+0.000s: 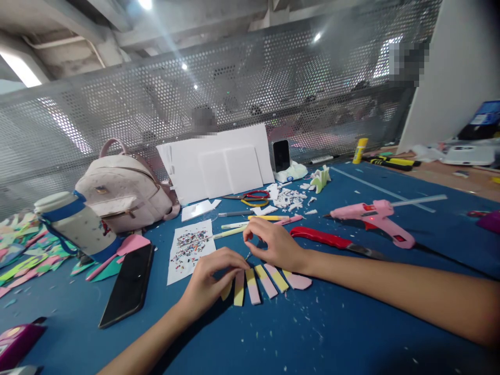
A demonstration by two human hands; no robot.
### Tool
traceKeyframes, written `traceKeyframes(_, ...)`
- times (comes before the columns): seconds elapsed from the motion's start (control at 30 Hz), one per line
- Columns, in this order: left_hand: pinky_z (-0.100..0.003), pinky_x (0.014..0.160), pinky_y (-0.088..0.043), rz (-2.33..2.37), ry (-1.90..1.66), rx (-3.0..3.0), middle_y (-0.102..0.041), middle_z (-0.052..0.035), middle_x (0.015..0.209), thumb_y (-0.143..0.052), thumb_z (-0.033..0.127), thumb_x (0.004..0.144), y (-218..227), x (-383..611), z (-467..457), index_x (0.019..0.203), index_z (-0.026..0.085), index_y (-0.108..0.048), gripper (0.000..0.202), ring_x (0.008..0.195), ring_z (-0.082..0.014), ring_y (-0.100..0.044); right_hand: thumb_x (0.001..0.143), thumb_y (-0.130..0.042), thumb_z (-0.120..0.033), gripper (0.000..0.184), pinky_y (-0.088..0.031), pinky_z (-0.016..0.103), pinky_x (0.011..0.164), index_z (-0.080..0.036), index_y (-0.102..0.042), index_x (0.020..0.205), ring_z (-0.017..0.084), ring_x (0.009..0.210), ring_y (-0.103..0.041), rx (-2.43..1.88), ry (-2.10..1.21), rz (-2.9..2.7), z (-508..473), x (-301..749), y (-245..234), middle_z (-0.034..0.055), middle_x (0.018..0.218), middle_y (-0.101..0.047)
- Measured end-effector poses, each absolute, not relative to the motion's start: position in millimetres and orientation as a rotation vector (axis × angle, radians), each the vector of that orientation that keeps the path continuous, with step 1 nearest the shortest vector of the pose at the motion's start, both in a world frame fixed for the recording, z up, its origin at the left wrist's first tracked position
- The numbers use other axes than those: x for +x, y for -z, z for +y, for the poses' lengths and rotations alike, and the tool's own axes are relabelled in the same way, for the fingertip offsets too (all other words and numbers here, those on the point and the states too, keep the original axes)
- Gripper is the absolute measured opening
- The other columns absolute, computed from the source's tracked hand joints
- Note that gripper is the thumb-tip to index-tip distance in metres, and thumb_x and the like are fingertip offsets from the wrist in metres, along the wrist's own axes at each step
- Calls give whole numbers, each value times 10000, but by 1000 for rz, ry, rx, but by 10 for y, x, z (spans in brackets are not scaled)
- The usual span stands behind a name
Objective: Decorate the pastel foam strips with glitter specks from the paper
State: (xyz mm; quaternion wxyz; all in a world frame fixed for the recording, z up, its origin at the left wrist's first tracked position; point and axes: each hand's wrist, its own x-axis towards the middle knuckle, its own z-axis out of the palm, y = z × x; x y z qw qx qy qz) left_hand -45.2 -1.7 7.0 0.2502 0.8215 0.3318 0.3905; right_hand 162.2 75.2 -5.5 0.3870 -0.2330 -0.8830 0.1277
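In front of me on the blue tabletop, several pink and yellow foam strips (267,282) lie fanned out side by side. My left hand (213,276) is at their upper left end, its thumb and fingertips closed on the top of a strip (238,291). Just above the fan is my right hand (279,244), thumb and index finger bent into a pinch. A small thin shiny tip shows below those fingers; what it belongs to is hidden. Left of the hands lies a white sheet (175,271) scattered with tiny coloured bits.
A red-handled knife (324,237) and a pink glue gun (363,211) with its cord lie right. Scissors (255,200), pens (230,234) and white scraps (289,198) sit behind. Leftward are a black phone (128,286), a tumbler (80,224), a backpack (117,187) and foam offcuts (23,250).
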Motion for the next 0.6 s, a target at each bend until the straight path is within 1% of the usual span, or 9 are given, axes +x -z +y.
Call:
traceKeyframes(0.17, -269, 816, -512, 1020, -1144, 2185, -745, -43, 902, -581, 131, 936, -46, -461, 28, 904, 213, -751, 191, 876, -164, -680, 901, -534, -153, 51, -389, 276, 758, -199, -546, 918, 162, 852, -508, -564, -331, -2271, 761, 1624, 75, 20, 909, -574)
traceKeyframes(0.37, -250, 781, -517, 1067, -1188, 2144, -751, -33, 878, -617, 157, 920, -25, -477, 57, 885, 221, -760, 161, 836, -163, -689, 902, -534, -166, 36, -383, 264, 700, -199, -544, 913, 147, 778, -503, -537, -380, -2296, 767, 1625, 99, 11, 865, -579)
traceKeyframes(0.5, -249, 780, -522, 1077, -1196, 2140, -756, -28, 890, -626, 148, 911, -21, -473, 56, 914, 233, -762, 160, 846, -164, -692, 894, -531, -150, 47, -386, 261, 690, -196, -538, 903, 144, 766, -499, -516, -383, -2298, 764, 1626, 94, 13, 862, -572)
traceKeyframes(0.6, -247, 788, -526, 1080, -1198, 2132, -756, -26, 905, -612, 137, 916, -18, -469, 54, 947, 238, -760, 183, 859, -160, -693, 885, -519, -117, 89, -397, 261, 693, -196, -542, 917, 142, 764, -506, -504, -384, -2300, 758, 1625, 81, 17, 883, -580)
